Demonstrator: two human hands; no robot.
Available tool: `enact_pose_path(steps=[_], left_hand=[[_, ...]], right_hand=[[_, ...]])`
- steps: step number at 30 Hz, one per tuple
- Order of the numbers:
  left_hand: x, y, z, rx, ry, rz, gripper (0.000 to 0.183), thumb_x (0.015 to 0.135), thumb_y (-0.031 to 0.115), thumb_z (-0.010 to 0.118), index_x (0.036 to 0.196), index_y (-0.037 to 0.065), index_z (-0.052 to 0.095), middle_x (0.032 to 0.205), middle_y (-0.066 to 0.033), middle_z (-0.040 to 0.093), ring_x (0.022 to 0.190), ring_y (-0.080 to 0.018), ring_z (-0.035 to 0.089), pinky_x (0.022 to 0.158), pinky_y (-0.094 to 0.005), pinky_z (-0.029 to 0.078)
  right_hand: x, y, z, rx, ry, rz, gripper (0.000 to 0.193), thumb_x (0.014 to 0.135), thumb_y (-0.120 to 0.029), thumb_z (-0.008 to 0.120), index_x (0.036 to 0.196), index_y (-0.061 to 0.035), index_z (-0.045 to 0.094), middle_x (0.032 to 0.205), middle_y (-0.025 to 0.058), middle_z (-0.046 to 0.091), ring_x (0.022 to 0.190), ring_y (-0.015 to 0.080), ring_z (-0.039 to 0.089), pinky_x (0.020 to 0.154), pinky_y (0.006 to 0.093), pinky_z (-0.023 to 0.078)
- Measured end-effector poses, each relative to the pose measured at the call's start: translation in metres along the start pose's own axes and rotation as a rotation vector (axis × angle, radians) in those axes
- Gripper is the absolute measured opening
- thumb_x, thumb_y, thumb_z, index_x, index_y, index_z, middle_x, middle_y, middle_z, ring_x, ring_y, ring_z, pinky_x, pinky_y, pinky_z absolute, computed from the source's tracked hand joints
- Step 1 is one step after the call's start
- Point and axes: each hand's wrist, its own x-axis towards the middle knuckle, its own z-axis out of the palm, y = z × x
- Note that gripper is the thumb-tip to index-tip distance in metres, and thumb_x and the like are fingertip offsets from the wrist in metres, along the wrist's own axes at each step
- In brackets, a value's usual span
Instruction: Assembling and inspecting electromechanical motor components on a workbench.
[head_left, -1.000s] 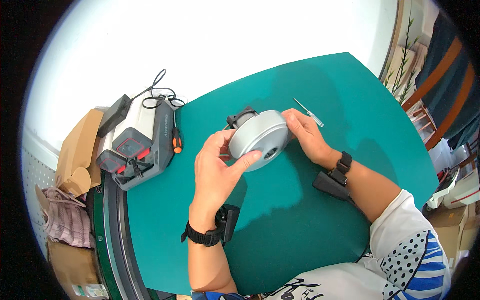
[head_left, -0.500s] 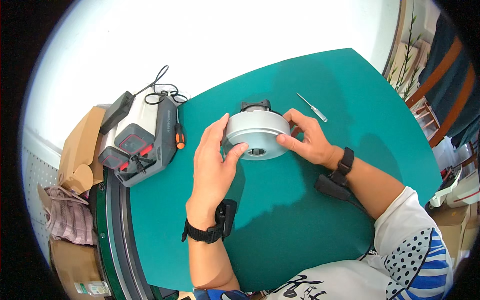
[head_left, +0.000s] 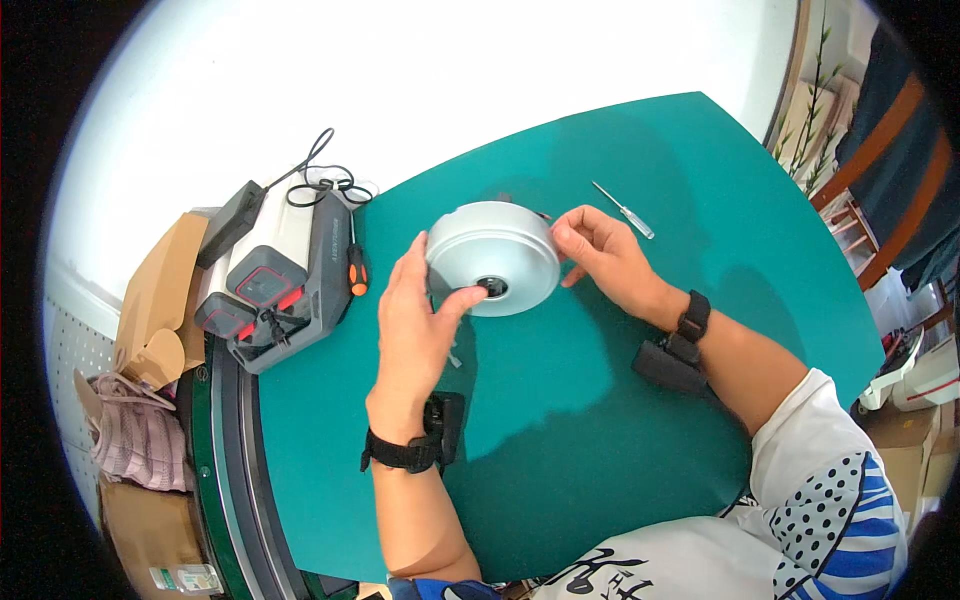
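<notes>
A round, silver-cased motor [head_left: 490,245] is held above the table, its domed face with a dark central hole tilted toward me. My left hand [head_left: 415,310] is closed around its left side, thumb lying by the hole and fingers on the outer wall. At the opposite rim is my right hand [head_left: 605,255], with thumb and forefinger bent together against the edge; its other fingers are curled. Most of the motor's dark rear part is hidden behind the casing. A small pale piece [head_left: 455,358] shows just below the motor beside my left hand, too small to name.
A small screwdriver [head_left: 624,210] with a clear handle lies at the far right on the green table mat [head_left: 600,440]. On the left are a grey-and-white appliance [head_left: 265,270] with a black cable, an orange-and-black screwdriver [head_left: 357,270] and an open cardboard box [head_left: 165,300].
The motor has shifted slightly left and tipped, so its domed face shows more and its dark rear part is hidden. My right thumb has moved from its front to the right edge.
</notes>
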Motion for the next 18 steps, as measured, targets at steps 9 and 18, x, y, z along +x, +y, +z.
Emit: enact_pose_path(steps=[9,18], left_hand=[[0.003,-0.014,0.002,-0.197,-0.091,-0.207,0.076,0.077,0.024,0.079,0.134,-0.007,0.041,0.118,-0.0226,0.059,0.107,-0.03,0.059,0.087,-0.0366,0.048],[0.002,-0.01,0.007,-0.348,-0.078,-0.219,0.066,0.079,0.019,0.077,0.131,-0.005,0.043,0.112,-0.0209,0.062,0.099,-0.0263,0.063,0.082,-0.0358,0.05]], right_hand=[[0.002,0.005,0.0,-0.12,-0.149,0.061,0.049,0.086,-0.035,0.07,0.116,0.0012,0.057,0.099,0.0076,0.062,0.08,0.011,0.06,0.064,0.026,0.052],[0.004,0.008,0.0,-0.113,-0.199,0.098,0.041,0.092,-0.036,0.062,0.114,-0.0021,0.058,0.096,0.0036,0.062,0.079,0.0084,0.057,0.062,0.0247,0.05]])
